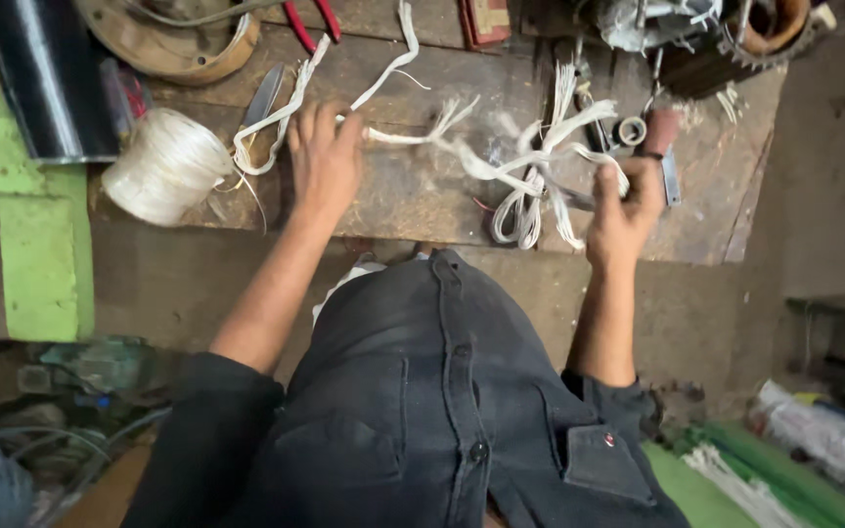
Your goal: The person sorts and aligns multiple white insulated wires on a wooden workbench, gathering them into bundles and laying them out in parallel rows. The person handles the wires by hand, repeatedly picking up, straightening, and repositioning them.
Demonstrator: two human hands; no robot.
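My left hand [325, 156] lies palm down on the wooden workbench [413, 196], pressing on a white sleeve strip [413, 135] that runs right toward a tangle of white strips [530, 171]. My right hand [626, 210] is closed around a tool with a metal blade [670, 176], right beside the tangle. A spool of white thread [163, 166] sits just left of my left hand. I wear a dark shirt.
Red-handled pliers [307, 22] and a round wooden disc [173, 39] lie at the back of the bench. A black cylinder [46, 78] stands on a green block [36, 235] at left. Motor parts [726, 34] sit at back right. Wire bundles lie on the floor.
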